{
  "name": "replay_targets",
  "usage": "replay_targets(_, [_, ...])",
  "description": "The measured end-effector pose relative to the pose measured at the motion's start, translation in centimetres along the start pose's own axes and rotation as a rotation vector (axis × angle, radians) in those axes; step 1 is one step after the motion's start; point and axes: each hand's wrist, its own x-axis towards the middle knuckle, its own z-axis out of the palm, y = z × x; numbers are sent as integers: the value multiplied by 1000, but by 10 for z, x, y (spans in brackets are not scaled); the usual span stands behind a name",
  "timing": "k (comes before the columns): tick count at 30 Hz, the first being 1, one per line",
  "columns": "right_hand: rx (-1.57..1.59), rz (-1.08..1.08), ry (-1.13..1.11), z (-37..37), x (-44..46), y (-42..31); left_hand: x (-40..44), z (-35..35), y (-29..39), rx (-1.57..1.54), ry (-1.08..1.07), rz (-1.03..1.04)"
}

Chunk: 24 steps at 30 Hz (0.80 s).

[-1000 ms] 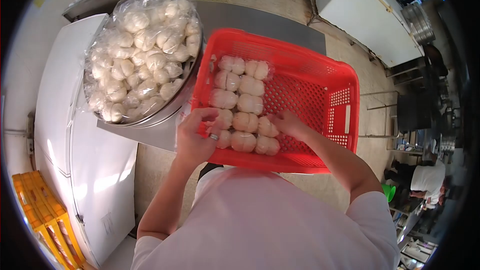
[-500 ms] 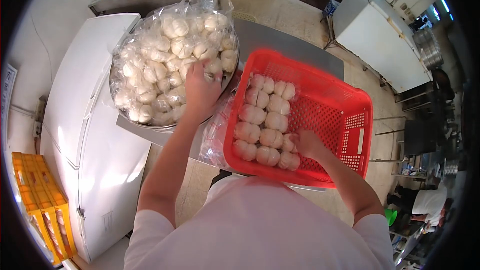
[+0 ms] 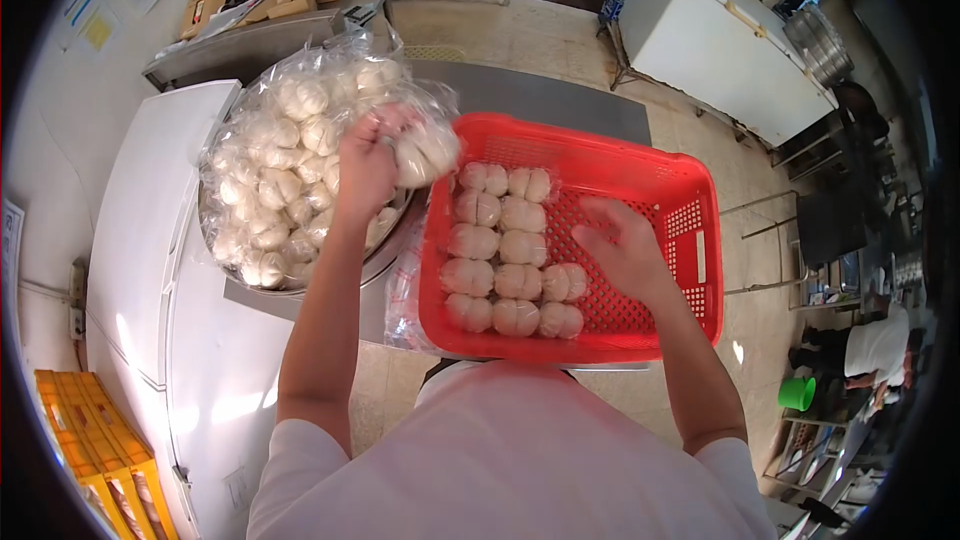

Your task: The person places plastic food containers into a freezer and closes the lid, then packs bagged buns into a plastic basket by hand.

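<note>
Table [image 3: 548, 93], grey, under the basket. Red basket [image 3: 600, 147] right in front of me, long side facing. Round pan [image 3: 388, 262] left of the basket, heaped with bagged buns [image 3: 275, 180]. My right hand [image 3: 625, 242] spread wide over the basket floor, right of the packs. My left hand [image 3: 368, 168] gripping a clear bag of buns [image 3: 428, 154], raised at the pan's right edge, near the basket's far left corner; blurry. Wrapped packs [image 3: 518, 281] in basket: two columns of five, one of two, nearest me.

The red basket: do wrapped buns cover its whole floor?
No: the wrapped buns line the left side of the red basket, while bare perforated floor shows beneath the right hand.
</note>
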Motion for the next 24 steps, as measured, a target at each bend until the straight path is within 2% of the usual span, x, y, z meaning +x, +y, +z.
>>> replay_targets(3, [287, -312, -43, 4, 21, -37, -35, 50, 55, -135, -375, -40])
replay_targets(4, [221, -317, -141, 2, 23, -52, -43, 63, 58, -149, -485, -43])
replay_targets(6, [89, -321, -338, -2, 23, -73, -59, 92, 58, -122, -524, 84])
replay_targets(7, [153, -285, -332, 1, 22, -67, -64, 101, 56, -108, -543, 146])
replay_targets(8, [217, -249, -326, 6, 22, -56, -67, 100, 41, -205, -574, 116])
replay_targets(10, [397, -99, -249, 11, 22, -43, -80, 105, 36, -616, -430, -363])
replay_targets(13, [682, -57, -103, 16, 21, -27, -106, 116, 33, -343, -505, -361])
replay_targets(15, [424, -224, -35, 15, 25, -6, -120, 124, 45, -3, -593, -350])
replay_targets(16, [291, -307, -2, 13, 26, 1, -118, 128, 41, 128, -575, -412])
replay_targets(19, [110, -462, -174, 0, 15, 7, -110, 146, 22, -223, -289, -715])
replay_targets(21, [-56, -562, -63, -1, 5, 10, -110, 155, 22, -374, -288, -835])
replay_targets(23, [-153, -522, -66, -8, 1, 9, -103, 161, 24, -430, -347, -984])
replay_targets(24, [-165, -434, -124, -19, 3, 6, -94, 160, 24, -410, -408, -1073])
